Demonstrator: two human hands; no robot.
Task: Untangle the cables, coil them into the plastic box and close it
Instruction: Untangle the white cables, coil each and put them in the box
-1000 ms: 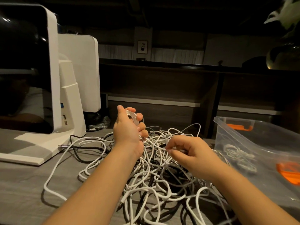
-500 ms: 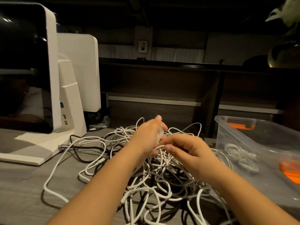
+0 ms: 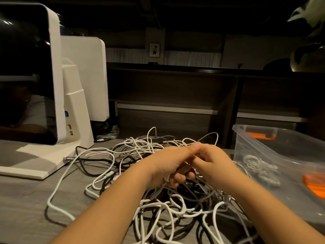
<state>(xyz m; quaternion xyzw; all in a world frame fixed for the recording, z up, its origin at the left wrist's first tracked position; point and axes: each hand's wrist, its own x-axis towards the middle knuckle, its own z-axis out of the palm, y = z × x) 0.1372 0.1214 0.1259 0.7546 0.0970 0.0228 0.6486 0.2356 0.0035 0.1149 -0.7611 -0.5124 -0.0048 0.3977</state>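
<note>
A tangle of white and dark cables [image 3: 158, 205] lies on the grey table in the middle of the view. My left hand [image 3: 168, 166] holds a bundle of white cable in curled fingers above the pile. Touching it from the right, my right hand [image 3: 216, 162] pinches strands at the same spot. A clear plastic box [image 3: 263, 148] with orange latches stands open on the right. A coiled white cable [image 3: 262, 169] lies inside it.
A white monitor on a stand [image 3: 58, 103] fills the left side, with a second white screen [image 3: 88, 76] behind it. A dark cable [image 3: 84, 162] runs from the stand's base into the pile. Dark shelving stands beyond the table's far edge.
My left hand came down from its raised spot on the left and moved right to meet my right hand. Both now hold cable together over the pile.
</note>
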